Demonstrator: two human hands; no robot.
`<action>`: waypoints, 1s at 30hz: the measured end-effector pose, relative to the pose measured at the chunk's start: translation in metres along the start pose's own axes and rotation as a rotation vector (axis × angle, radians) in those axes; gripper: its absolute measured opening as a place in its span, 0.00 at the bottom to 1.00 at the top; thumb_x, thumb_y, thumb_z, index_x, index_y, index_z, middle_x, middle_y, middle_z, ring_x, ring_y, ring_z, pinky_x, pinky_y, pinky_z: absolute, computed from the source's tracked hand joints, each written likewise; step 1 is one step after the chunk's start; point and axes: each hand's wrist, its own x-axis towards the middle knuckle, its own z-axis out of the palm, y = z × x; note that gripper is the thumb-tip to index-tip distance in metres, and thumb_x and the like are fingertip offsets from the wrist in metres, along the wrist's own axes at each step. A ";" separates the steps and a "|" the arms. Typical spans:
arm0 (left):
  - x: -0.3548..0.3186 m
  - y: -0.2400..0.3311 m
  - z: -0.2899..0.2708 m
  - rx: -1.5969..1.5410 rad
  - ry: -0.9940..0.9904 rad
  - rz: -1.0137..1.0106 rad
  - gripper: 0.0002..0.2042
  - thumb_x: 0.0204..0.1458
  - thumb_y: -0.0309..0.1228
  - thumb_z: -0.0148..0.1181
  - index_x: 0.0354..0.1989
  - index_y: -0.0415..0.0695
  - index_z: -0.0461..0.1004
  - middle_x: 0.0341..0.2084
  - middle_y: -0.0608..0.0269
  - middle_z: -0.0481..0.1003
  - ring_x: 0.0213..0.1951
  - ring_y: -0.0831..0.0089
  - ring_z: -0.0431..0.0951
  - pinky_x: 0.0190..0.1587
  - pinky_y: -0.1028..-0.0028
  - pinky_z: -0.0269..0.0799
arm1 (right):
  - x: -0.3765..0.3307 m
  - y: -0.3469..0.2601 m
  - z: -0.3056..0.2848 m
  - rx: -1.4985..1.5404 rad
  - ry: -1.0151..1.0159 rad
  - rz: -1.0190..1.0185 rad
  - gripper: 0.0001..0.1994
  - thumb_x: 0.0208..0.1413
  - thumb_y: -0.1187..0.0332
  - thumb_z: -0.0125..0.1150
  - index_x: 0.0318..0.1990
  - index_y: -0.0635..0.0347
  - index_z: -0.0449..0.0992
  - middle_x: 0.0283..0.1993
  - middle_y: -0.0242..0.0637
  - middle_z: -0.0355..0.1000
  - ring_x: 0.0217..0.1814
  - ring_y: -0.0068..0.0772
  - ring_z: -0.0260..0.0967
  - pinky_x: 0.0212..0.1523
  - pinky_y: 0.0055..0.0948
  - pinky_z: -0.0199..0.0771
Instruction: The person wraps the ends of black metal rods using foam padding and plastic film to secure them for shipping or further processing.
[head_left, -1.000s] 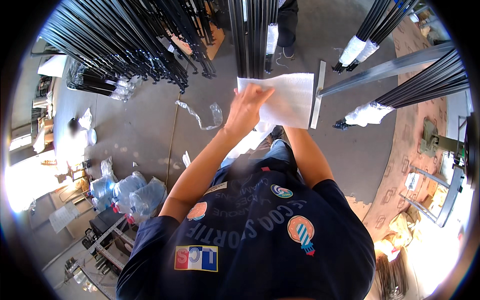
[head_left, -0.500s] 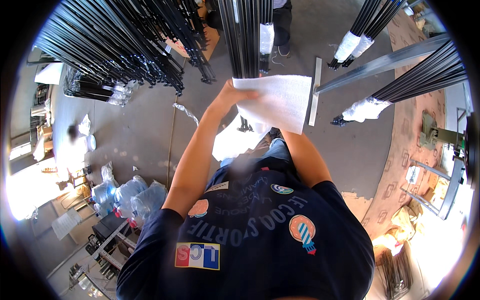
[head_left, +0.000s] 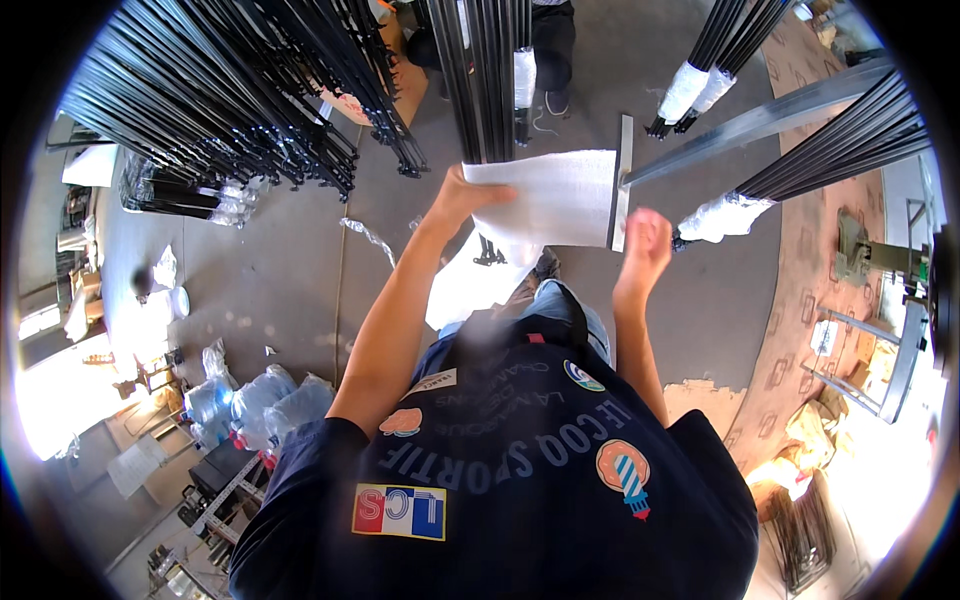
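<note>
In front of me hangs a bundle of black rods [head_left: 485,90], its lower ends in black fittings that show below a white foam sheet [head_left: 555,195]. My left hand [head_left: 470,195] is closed on the sheet's left part, thumb on the near side, its other fingers mostly hidden against the rods. The sheet stretches out flat to the right. Just beyond its right edge is my right hand [head_left: 645,245], raised with curled, closed fingers; whether anything is in them I cannot make out. Another white sheet [head_left: 475,280] lies lower down, by my legs.
Many black rods [head_left: 220,90] hang at the upper left. Wrapped rod bundles [head_left: 730,215] lean at the right beside a metal bar [head_left: 760,120]. Behind my rods a person's dark-clad leg [head_left: 553,50] shows. Clear plastic bottles [head_left: 265,395] stand at lower left.
My right hand has come out from under the sheet and moved to the right, beyond its edge. The sheet has flattened out, while my left hand keeps its hold.
</note>
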 end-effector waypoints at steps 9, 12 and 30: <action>-0.005 0.004 -0.003 0.045 -0.023 0.010 0.15 0.34 0.25 0.68 0.33 0.40 0.75 0.27 0.65 0.76 0.32 0.78 0.74 0.39 0.77 0.68 | 0.034 0.044 0.076 -0.221 -0.379 0.148 0.11 0.44 0.66 0.59 0.31 0.66 0.75 0.25 0.40 0.72 0.27 0.26 0.68 0.32 0.26 0.67; -0.010 0.009 0.006 -0.020 -0.040 0.023 0.16 0.35 0.27 0.68 0.36 0.40 0.74 0.29 0.66 0.75 0.33 0.78 0.73 0.40 0.76 0.67 | 0.035 0.088 0.120 -0.376 -0.498 -0.024 0.09 0.45 0.66 0.58 0.31 0.62 0.77 0.23 0.35 0.72 0.27 0.23 0.67 0.31 0.25 0.67; -0.033 0.033 -0.046 1.374 0.171 0.756 0.25 0.45 0.34 0.58 0.48 0.36 0.56 0.43 0.45 0.62 0.44 0.52 0.65 0.42 0.61 0.63 | 0.006 0.061 0.166 0.376 -1.366 0.641 0.17 0.46 0.63 0.60 0.43 0.59 0.70 0.34 0.39 0.72 0.33 0.28 0.71 0.34 0.26 0.72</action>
